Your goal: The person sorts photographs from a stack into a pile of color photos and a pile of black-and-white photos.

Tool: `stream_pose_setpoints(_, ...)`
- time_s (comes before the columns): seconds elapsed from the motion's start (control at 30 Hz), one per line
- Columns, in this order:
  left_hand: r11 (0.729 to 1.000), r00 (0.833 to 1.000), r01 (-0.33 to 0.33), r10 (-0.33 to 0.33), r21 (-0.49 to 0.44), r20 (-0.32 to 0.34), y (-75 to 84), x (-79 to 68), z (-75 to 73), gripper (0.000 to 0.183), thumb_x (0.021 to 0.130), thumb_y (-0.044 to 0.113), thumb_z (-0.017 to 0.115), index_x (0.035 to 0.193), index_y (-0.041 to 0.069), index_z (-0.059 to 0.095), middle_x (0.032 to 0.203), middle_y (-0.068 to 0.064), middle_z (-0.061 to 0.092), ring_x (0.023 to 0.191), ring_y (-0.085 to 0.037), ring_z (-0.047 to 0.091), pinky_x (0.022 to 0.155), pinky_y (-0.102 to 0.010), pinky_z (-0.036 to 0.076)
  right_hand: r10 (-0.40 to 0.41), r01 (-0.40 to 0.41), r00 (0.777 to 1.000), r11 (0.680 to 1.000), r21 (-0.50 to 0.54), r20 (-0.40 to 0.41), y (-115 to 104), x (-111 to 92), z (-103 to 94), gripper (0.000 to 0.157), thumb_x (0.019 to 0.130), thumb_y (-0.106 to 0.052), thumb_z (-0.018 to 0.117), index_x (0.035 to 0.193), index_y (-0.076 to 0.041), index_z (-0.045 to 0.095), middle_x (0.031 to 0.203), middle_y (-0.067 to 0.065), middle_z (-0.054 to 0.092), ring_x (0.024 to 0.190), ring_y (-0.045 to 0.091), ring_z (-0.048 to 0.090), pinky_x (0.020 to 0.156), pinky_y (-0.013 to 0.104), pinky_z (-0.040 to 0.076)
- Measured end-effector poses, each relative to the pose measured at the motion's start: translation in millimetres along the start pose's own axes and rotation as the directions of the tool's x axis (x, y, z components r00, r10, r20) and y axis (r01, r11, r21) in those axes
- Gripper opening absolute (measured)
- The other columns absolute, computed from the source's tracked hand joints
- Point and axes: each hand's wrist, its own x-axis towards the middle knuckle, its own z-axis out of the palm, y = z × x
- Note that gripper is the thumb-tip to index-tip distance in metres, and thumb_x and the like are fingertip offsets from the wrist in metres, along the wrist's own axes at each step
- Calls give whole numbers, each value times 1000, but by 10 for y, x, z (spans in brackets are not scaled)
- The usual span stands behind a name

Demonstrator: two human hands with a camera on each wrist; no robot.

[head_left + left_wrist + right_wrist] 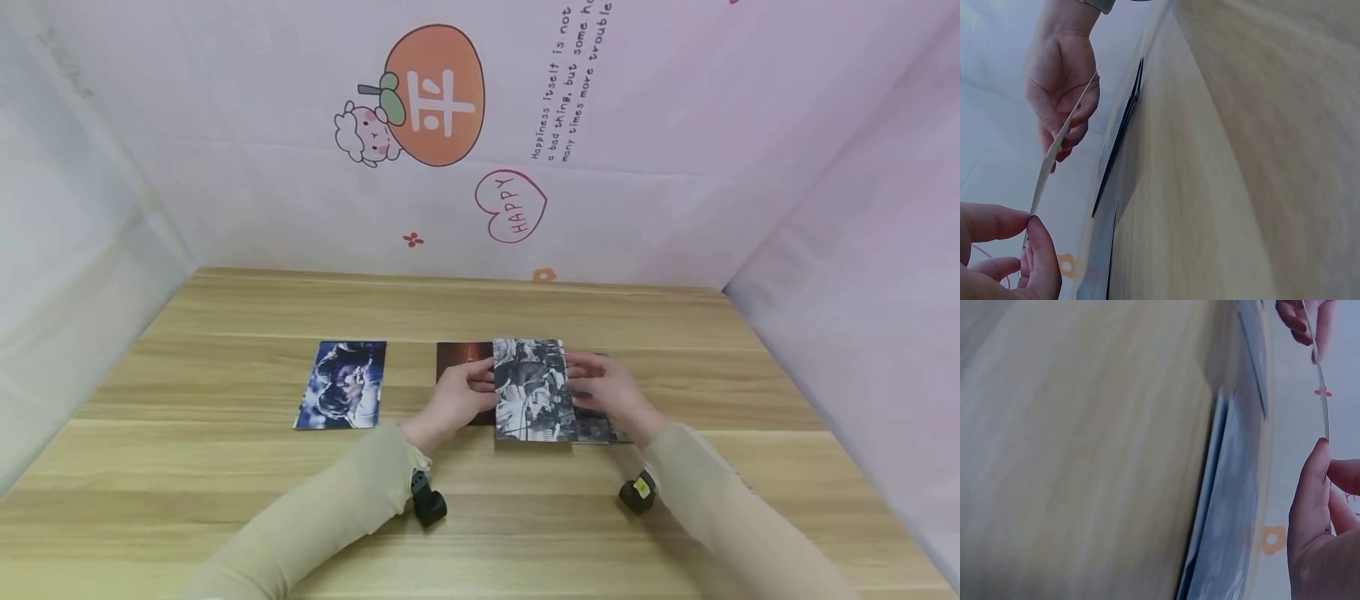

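A black-and-white picture card is held up off the table between both hands. My left hand pinches its left edge, and my right hand pinches the right edge. Seen edge-on in the left wrist view, the card is thin and slightly bowed. Behind it on the left lies a dark reddish card, partly covered by the hand and the held card. Under my right hand lie stacked dark grey cards, which show as separate layers in the right wrist view.
A blue-toned picture card lies on the wooden table to the left, apart from the others. A printed white cloth hangs behind the table, with more cloth along both sides.
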Motion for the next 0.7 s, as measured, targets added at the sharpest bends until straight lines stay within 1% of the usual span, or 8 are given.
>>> stream_pose_setpoints(0.13, 1000, 1000, -9, 9, -9, 22, 2, 26, 89, 58, 81, -8, 63, 136, -5, 45, 112, -22, 57, 101, -30, 61, 82, -30, 56, -4, 4, 1000, 999, -53, -9, 41, -24, -85, 52, 91, 3, 51, 141, 4, 37, 116, 13, 54, 87, 5, 57, 77, 23, 55)
stream_pose_setpoints(0.27, 1000, 999, 2, 0, -30, 51, 5, 43, 168, 59, 82, -8, 62, 138, -4, 44, 113, -21, 56, 104, -32, 61, 82, -30, 56, -8, 7, 1000, 995, -96, -10, 68, -57, -166, 52, 91, 2, 51, 141, 4, 36, 123, 20, 51, 90, 7, 58, 80, 24, 55)
stream_pose_setpoints(0.37, 999, 997, 5, -1, -45, 74, -3, 63, 226, 59, 82, -7, 61, 139, -3, 43, 113, -21, 56, 105, -32, 61, 79, -29, 56, -10, 10, 1000, 993, -117, 1, 79, -85, -234, 52, 92, 2, 51, 142, 5, 35, 128, 25, 48, 93, 10, 58, 81, 25, 55)
stream_pose_setpoints(0.5, 998, 996, 10, -6, -54, 88, -9, 103, 313, 60, 82, -6, 62, 139, -1, 44, 113, -19, 57, 105, -29, 62, 75, -26, 55, -13, 16, 1000, 990, -139, 19, 97, -115, -332, 52, 93, 1, 49, 142, 5, 33, 133, 29, 43, 102, 17, 57, 84, 27, 55)
stream_pose_setpoints(0.57, 998, 996, 18, -12, -62, 87, -5, 126, 361, 61, 80, -6, 63, 138, -1, 45, 112, -19, 58, 103, -28, 63, 75, -26, 55, -16, 20, 999, 989, -145, 30, 114, -124, -380, 52, 93, 0, 49, 143, 5, 32, 134, 31, 41, 106, 20, 56, 86, 28, 54)
stream_pose_setpoints(0.7, 996, 995, 35, -27, -82, 92, 9, 161, 448, 62, 78, -8, 63, 138, -1, 45, 111, -19, 59, 101, -27, 63, 74, -27, 56, -33, 39, 998, 986, -164, 44, 159, -133, -461, 53, 93, 0, 49, 142, 8, 30, 131, 32, 42, 105, 21, 57, 87, 29, 54)
